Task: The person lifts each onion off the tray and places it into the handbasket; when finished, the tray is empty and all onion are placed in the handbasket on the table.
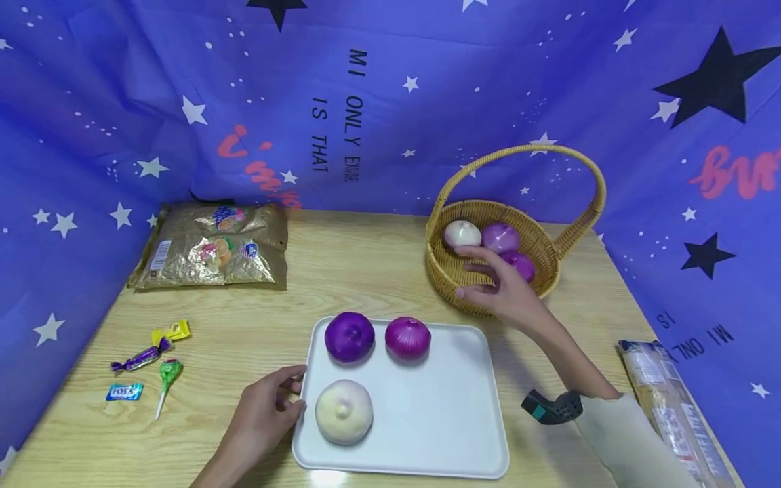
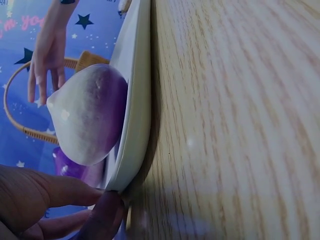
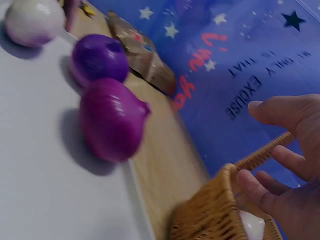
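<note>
A white tray (image 1: 439, 407) carries a dark purple onion (image 1: 350, 337), a magenta onion (image 1: 408, 338) and a white onion (image 1: 344, 412). My left hand (image 1: 267, 408) pinches the tray's left rim, its thumb and fingertips meeting at the edge in the left wrist view. Over the front side of a wicker basket (image 1: 448, 288) reaches my right hand (image 1: 503, 285), fingers spread and holding nothing. Inside that basket lie a white onion (image 1: 462, 234), a light purple onion (image 1: 502, 238) and a magenta onion (image 1: 520, 266), partly covered by the hand.
A gold candy bag (image 1: 213, 247) lies at the back left. Nearer are a yellow candy (image 1: 172, 331), a purple wrapped candy (image 1: 143, 356), a green lollipop (image 1: 170, 371) and a blue candy (image 1: 125, 392). Clear plastic packages (image 1: 671, 407) lie at the right edge. The basket's tall handle (image 1: 518, 150) arches up.
</note>
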Available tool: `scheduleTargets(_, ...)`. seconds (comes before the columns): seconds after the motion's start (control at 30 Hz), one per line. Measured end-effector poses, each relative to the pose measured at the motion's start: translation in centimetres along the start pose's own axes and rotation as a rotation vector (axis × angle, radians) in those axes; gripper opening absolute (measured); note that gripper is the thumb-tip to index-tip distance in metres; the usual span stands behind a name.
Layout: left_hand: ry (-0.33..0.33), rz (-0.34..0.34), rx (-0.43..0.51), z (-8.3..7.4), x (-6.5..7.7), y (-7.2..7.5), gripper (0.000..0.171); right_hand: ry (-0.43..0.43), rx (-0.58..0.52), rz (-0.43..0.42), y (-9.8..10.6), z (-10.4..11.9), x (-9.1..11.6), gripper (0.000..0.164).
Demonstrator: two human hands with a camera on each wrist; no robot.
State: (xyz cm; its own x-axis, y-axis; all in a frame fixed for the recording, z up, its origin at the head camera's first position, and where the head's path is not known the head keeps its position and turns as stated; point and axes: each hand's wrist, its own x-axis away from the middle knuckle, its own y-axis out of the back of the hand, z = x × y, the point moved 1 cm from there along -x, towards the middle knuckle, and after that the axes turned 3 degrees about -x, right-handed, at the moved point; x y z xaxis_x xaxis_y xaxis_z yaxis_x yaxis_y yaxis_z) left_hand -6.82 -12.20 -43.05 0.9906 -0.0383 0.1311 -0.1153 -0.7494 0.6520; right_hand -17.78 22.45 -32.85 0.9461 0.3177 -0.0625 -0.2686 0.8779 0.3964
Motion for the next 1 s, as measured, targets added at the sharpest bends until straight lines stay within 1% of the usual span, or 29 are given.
scheduleTargets(0.1, 0.021, -0.005, -0.005, 0.0, 0.1, 0.0, 0.048, 0.005, -0.039, 0.037, -0.8, 0.0, 0.4, 0.060)
scheduleTargets(0.23, 0.051, 0.001, 0.002, 0.1, 0.3, -0.1, 0.048, -0.002, -0.059, 0.074, -1.7, -0.4, 0.6, 0.059)
scheduleTargets(0.53, 0.021, 0.009, -0.012, -0.3, 0.2, -0.2, 0.049, -0.031, -0.054, 0.174, -4.3, -2.5, 2.2, 0.062)
scheduleTargets(0.67, 0.017, 0.014, -0.015, -0.4, 0.1, -0.2, 0.048, -0.038, -0.037, 0.181, -5.3, -3.3, 2.5, 0.061)
scheduleTargets(0.73, 0.018, 0.017, -0.015, -0.4, 0.1, -0.1, 0.048, -0.037, -0.046, 0.187, -5.7, -3.6, 2.5, 0.061)
scheduleTargets(0.83, 0.021, 0.019, -0.019, -0.4, 0.1, -0.1, 0.048, -0.027, -0.062, 0.200, -6.3, -3.8, 2.5, 0.062)
scheduleTargets(1.0, 0.027, 0.017, -0.026, -0.4, 0.2, -0.1, 0.048, -0.011, -0.034, 0.223, -7.1, -4.0, 2.6, 0.063)
